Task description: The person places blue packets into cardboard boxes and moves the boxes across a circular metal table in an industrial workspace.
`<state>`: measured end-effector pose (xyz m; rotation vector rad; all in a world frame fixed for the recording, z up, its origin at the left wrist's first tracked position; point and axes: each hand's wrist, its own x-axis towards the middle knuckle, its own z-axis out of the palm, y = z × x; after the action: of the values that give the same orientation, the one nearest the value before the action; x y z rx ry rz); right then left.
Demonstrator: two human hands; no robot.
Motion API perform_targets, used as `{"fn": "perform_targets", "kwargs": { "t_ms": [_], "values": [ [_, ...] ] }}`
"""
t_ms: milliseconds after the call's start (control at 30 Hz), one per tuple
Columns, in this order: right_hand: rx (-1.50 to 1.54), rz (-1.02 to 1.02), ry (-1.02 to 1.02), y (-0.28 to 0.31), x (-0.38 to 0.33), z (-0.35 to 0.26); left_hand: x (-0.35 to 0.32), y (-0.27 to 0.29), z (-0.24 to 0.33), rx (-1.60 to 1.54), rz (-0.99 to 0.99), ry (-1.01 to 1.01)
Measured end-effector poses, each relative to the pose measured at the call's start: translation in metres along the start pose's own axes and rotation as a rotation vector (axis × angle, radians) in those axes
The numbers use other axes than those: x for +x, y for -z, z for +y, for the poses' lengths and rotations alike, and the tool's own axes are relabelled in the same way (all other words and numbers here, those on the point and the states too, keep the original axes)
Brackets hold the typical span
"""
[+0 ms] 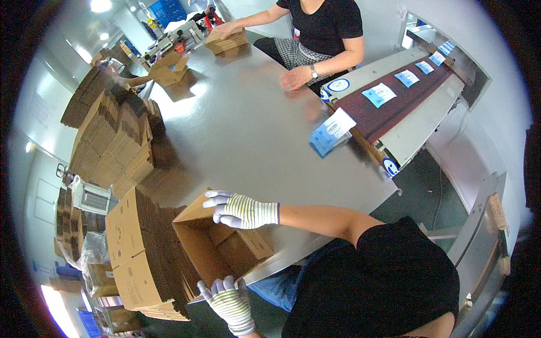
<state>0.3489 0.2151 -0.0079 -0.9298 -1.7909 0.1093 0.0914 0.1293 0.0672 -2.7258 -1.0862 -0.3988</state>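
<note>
An open cardboard box point(222, 242) sits at the table's lower corner, its inside bare brown card. My right hand point(242, 209), in a white glove with yellow-green stripes, grips the box's upper edge, its fingers reaching over the card. At the lower edge my left hand point(228, 304), gloved the same way, holds the rim with thumb and fingers on it. The palm sides of both hands are hidden. A tall stack of flattened cardboard boxes point(132, 248) stands right beside the box on the left.
The shiny metal table point(242, 129) reaches away. Blue-and-white pouches point(378, 94) ride a dark conveyor belt point(366, 121); one pouch point(332, 132) lies at its end. Across the table, a person in black point(324, 34) touches a carton point(226, 42). More flattened cartons point(110, 135) line the left side.
</note>
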Motion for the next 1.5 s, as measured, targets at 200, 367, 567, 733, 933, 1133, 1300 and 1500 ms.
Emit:
{"fn": "perform_targets", "kwargs": {
  "t_ms": [200, 367, 567, 733, 933, 1133, 1300, 1500],
  "values": [
    [-0.042, 0.028, -0.253, 0.041, -0.020, -0.001, 0.009, -0.021, 0.002, -0.054, 0.097, 0.002],
    [-0.359, -0.234, -0.539, 0.120, -0.067, 0.045, 0.011, -0.025, 0.009, -0.009, 0.119, 0.008],
    [-0.687, -0.511, -0.847, 0.238, -0.078, 0.068, 0.018, -0.026, 0.018, -0.033, 0.101, 0.062],
    [-0.784, -0.536, -0.923, 0.309, -0.094, 0.109, 0.021, -0.033, 0.020, -0.017, 0.160, 0.066],
    [-0.795, -0.857, -1.026, 0.346, -0.097, 0.139, 0.023, -0.030, 0.023, 0.006, 0.085, 0.063],
    [-0.665, -1.049, -0.897, 0.355, -0.100, 0.180, 0.026, -0.029, 0.025, 0.012, 0.116, 0.048],
    [-0.672, -1.392, -0.989, 0.317, -0.114, 0.189, 0.030, -0.027, 0.029, 0.042, 0.083, 0.044],
    [-0.394, -1.023, -1.177, 0.256, -0.103, 0.071, 0.026, -0.029, 0.027, 0.043, 0.135, 0.065]
  ]
}}
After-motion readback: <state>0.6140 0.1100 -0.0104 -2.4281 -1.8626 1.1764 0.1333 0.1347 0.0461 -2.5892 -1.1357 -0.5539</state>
